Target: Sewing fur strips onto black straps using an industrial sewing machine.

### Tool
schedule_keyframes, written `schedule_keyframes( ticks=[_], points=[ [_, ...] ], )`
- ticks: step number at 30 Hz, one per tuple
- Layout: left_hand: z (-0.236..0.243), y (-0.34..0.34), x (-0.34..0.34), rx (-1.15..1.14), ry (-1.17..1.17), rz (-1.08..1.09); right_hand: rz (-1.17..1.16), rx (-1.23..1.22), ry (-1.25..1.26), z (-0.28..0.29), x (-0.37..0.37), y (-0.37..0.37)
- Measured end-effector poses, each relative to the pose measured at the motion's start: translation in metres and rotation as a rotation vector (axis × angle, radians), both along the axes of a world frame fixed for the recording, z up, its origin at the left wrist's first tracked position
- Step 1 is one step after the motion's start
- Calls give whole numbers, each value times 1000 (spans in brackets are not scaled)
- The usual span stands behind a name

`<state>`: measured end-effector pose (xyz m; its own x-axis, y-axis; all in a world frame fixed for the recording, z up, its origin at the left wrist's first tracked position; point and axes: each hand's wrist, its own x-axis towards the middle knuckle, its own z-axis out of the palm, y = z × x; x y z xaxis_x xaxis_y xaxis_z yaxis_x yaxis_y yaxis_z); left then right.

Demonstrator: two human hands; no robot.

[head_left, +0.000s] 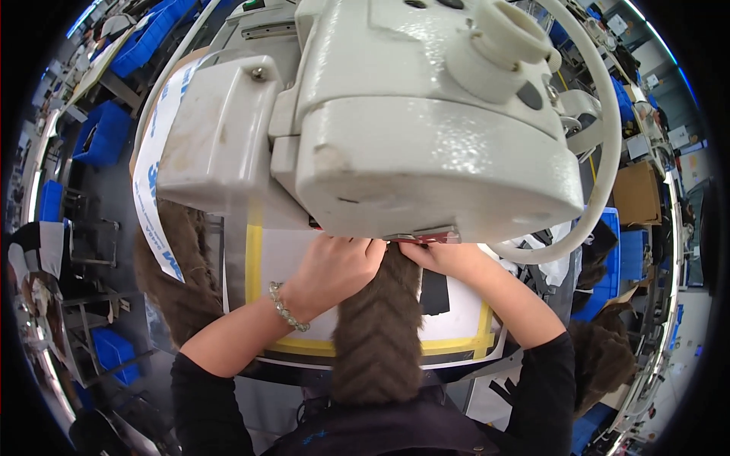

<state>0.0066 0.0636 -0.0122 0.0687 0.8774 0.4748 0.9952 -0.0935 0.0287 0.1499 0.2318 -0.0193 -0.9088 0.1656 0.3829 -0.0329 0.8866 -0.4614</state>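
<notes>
A long brown fur strip with a chevron pattern runs from under the sewing machine down over the table's front edge to my lap. My left hand, a beaded bracelet at its wrist, has its fingers curled and pressed together on the strip's upper left edge. Across from it, my right hand pinches the strip's upper right edge, the thumb lying on the fur. The machine's head hides the fingertips of both hands and the spot where the fur meets the needle area.
Yellow tape borders the white work surface, where a black piece lies right of the fur. More brown fur hangs at the left, and another fur piece at the right. A blue bin stands beyond the table.
</notes>
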Motion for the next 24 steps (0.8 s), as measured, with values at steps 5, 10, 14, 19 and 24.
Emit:
schedule_keyframes(
  ticks=[5,10,14,19,24],
  points=[
    [1,3,3,-10,-81,36,28,140,132,3,-3,0],
    [0,0,8,-101,-28,68,35,268,185,6,0,-2],
    [3,0,9,-95,-2,71,94,303,198,4,-2,-1],
    [7,-1,9,-134,38,80,140,364,276,2,-4,-1],
    [7,1,11,-121,62,83,156,331,252,4,-2,-1]
  ],
)
